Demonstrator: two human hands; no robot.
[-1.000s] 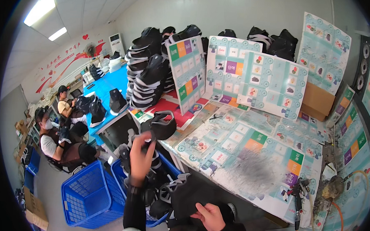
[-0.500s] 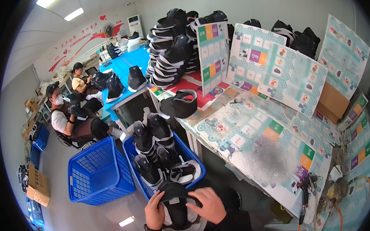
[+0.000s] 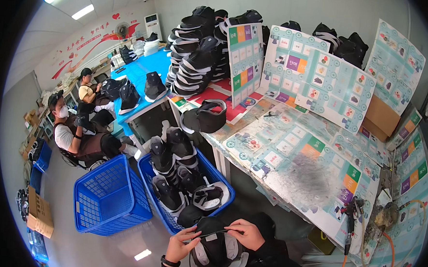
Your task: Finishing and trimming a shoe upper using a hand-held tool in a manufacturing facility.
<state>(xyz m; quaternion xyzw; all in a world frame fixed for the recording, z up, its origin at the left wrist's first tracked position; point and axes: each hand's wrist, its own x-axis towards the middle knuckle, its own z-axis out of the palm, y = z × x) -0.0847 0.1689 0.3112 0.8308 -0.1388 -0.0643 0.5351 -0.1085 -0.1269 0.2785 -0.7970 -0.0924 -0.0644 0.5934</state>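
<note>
A black high-top shoe (image 3: 213, 249) with grey-white side panels and a small pale tag is in front of me at the lower edge. My left hand (image 3: 181, 244) pinches the left end of its dark top edge. On the other side, my right hand (image 3: 248, 233) pinches the right end between thumb and fingers. That edge is drawn nearly straight between both hands. Just beyond it stands a blue crate (image 3: 226, 198) holding several similar black and grey shoes (image 3: 166, 194).
A second blue crate (image 3: 106, 203) stands to the left. On the right is a stained worktable (image 3: 289, 181) with a lone shoe (image 3: 205, 116), a spray gun (image 3: 352, 223) and propped printed boards (image 3: 337, 91). Stacked shoes (image 3: 193, 60) rise behind. Two people (image 3: 73, 136) sit at far left.
Both hands have shifted from gripping the sides of the shoe's opening to pinching its top edge, now stretched straighter. The view has moved slightly.
</note>
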